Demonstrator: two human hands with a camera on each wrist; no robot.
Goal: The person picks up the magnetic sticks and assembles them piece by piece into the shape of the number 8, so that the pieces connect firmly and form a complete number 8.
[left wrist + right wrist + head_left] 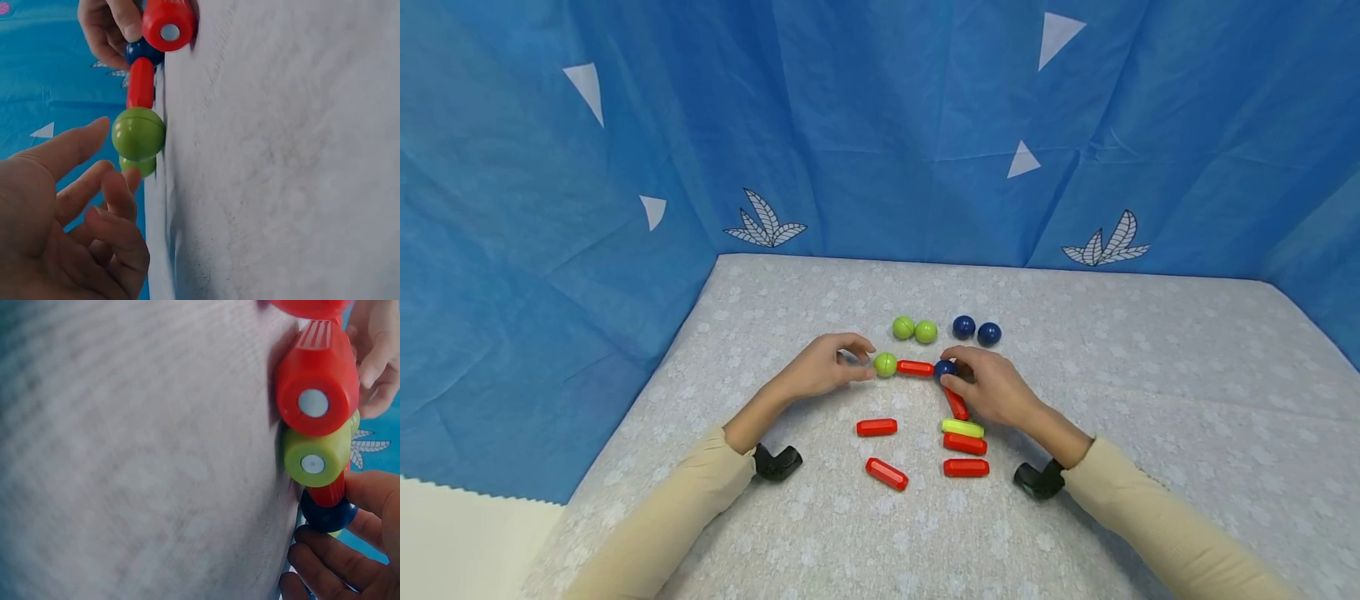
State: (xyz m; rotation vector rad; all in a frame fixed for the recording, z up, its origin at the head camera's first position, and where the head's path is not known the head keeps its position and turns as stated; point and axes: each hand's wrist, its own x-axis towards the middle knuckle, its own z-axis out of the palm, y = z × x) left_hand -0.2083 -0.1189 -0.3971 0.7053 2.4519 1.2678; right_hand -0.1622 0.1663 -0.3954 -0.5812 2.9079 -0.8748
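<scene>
Glossy plastic makes up the small chain on the tabletop (1075, 517): a green ball (885, 364), a red rod (914, 367) and a dark blue ball (944, 368) joined in a row, with a second red rod (957, 404) angling down from the blue one. Left hand (820, 372) sits just beside the green ball with its fingers (81, 145) loosely spread and seemingly not gripping it, while the right hand (992, 387) pinches the blue ball between thumb and fingertips. Smooth loose pieces lie on the speckled, flower-printed cloth nearby, among them a yellow-green rod (962, 428) with a flat metal-disc end.
</scene>
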